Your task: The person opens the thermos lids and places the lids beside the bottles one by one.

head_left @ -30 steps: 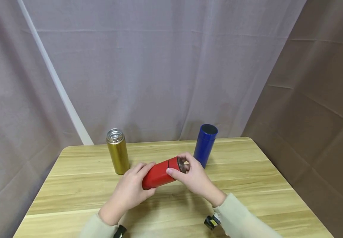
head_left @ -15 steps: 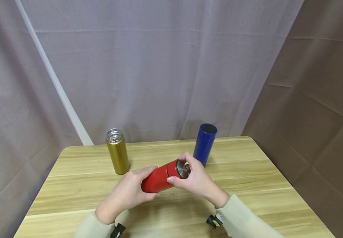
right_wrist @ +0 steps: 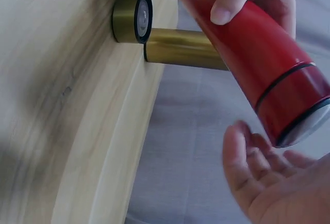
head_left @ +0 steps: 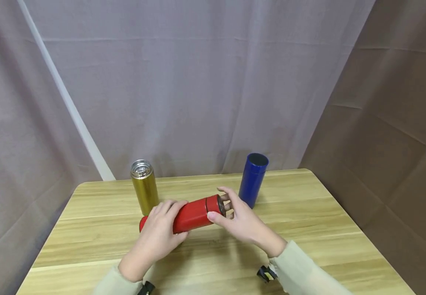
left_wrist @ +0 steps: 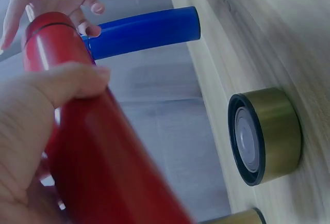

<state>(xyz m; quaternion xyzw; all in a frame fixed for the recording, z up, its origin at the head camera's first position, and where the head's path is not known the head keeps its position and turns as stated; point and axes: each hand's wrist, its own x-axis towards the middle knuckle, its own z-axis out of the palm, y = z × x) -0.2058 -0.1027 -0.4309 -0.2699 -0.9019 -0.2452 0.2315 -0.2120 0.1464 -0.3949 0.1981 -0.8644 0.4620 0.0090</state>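
My left hand (head_left: pixel 156 233) grips a red thermos bottle (head_left: pixel 193 215) around its body and holds it tilted above the table. Its capped end points right; its base shows beyond the left hand. In the right wrist view, the lid (right_wrist: pixel 296 102) sits on the bottle, a dark seam below it. My right hand (head_left: pixel 243 221) is at the lid end with fingers spread and loosely bent; the right wrist view shows them apart from the lid. A gold bottle (head_left: pixel 145 191) without a lid stands behind the left hand. The gold lid (left_wrist: pixel 281 137) lies on the table, hidden in the head view.
A blue bottle (head_left: pixel 251 180) stands upright at the back right, just behind my right hand. The wooden table (head_left: pixel 308 229) ends at a back edge in front of a grey curtain (head_left: pixel 190 102). A brown curtain (head_left: pixel 393 143) hangs to the right.
The red bottle has shifted slightly left and turned, so its base now shows past my left hand. My right hand's fingers have loosened and come off the lid.
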